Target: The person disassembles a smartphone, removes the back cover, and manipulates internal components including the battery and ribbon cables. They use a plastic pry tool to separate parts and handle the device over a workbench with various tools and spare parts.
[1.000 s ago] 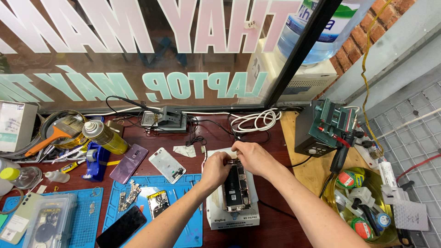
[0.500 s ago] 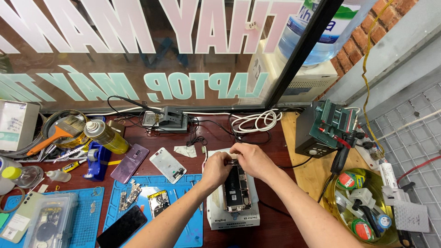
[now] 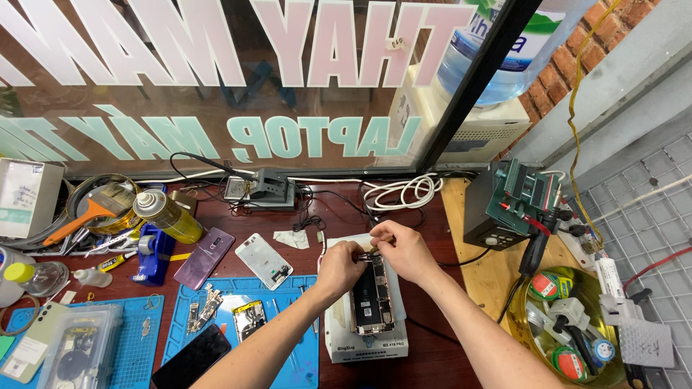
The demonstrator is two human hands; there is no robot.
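A dark red workbench [image 3: 432,353] runs below a lettered glass pane [image 3: 216,86]. A blue work mat [image 3: 295,353] lies on it, with a white heating pad [image 3: 339,338] just to its right. On that pad lies an opened phone [image 3: 371,299], its insides facing up. The left hand [image 3: 339,268] and right hand [image 3: 400,248] meet at the phone's top end, fingers pinched narrow on a small part too tiny to identify.

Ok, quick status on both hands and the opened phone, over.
Left hand and right hand pinching at top of opened phone. Phone lies on white pad. Nothing blocking.
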